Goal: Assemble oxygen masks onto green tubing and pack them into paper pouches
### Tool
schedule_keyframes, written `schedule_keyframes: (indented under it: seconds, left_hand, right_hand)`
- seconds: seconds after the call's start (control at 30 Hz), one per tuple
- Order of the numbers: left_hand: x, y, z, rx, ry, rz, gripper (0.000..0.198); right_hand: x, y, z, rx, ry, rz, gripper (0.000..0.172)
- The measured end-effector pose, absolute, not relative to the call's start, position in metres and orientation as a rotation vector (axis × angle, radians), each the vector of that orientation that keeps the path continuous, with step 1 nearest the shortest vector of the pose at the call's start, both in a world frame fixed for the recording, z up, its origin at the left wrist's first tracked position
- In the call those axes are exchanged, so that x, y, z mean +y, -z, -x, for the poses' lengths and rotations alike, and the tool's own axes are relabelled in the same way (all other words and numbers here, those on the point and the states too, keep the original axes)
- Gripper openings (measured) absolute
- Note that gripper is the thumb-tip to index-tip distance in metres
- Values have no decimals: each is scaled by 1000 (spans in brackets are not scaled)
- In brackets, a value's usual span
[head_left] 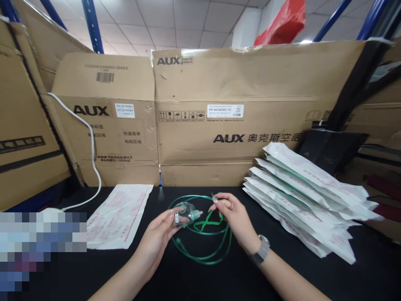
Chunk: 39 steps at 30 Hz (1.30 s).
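Note:
Near the middle of the black table, my left hand (163, 225) has its fingers wrapped round a clear plastic mask (187, 213), whose narrow end points right. To the right, my right hand (228, 207) pinches a green elastic strap (206, 225) that hangs in loops beside the mask. Below and behind both, green tubing (206, 262) lies coiled on the table. A watch sits on my right wrist.
A flat white paper pouch (120, 215) lies at the left, with a white cable (93, 146) behind it. Stacked white pouches (300, 205) stand at the right. Cardboard panels (200, 146) wall off the back of the black table (219, 282).

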State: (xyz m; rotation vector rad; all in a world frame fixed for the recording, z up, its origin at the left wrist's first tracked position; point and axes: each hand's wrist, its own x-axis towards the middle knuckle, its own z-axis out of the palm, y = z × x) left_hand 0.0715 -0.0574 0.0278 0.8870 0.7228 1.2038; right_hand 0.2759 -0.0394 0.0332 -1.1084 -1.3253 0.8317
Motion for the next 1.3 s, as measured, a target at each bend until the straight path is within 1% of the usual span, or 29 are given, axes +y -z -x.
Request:
schedule_keyframes:
  seconds: [0.07,0.17,0.27,0.4,0.5,0.7,1.0,1.3]
  left_hand:
    - [-59,-29,-73,719,-1189,-916,29]
    - [-63,-31,-76,721,-1164,-982,29]
    - [-66,-33,-79,725,-1159,-1045,32]
    - [-68,-32,-80,749,-1148,-1079,37]
    - [-68,-32,-80,781,-1121,-1100,33]
    - [-68,-31,-80,905,-1077,-1213,19]
    - [-64,-21,-82,968,-1092,-1348,22]
    - [-67,-18,-83,1056,-1110,-1499,25]
  right_hand:
    - [-42,-43,-279,-1236,-835,1038,29]
    - [-50,-49,-275,-1228,-886,960,26]
    - [-58,-44,-263,-1312,-997,998,25]
    - [-64,-35,-252,-1416,-1106,1087,27]
    - [-64,-32,-251,-1472,-1114,1096,25]
    - [-69,-29,-251,-1726,-1155,1109,21]
    - [-76,-31,-248,-1918,-1050,1112,16]
    - [-80,-32,-245,-1990,-1103,1054,12]
